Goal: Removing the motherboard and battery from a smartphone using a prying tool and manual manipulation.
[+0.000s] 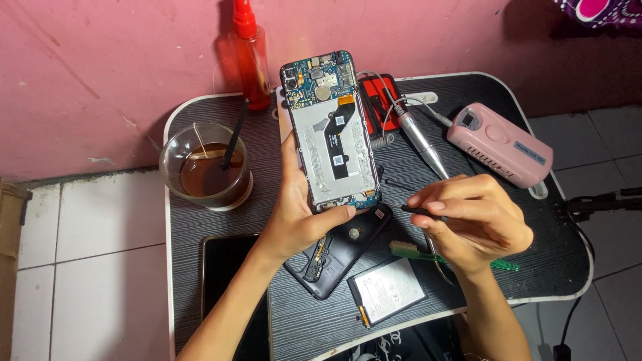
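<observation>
while left hand lifts opened phone upright, fingers clamped on its edges, board exposed | right hand fingertips pinched on thin dark tool, tip just beside phone's lower corner | back cover, battery below fingers

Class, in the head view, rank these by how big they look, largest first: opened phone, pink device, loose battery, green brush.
1. Opened phone, though held nearer the camera.
2. Pink device.
3. Loose battery.
4. Green brush, partly hidden.
</observation>
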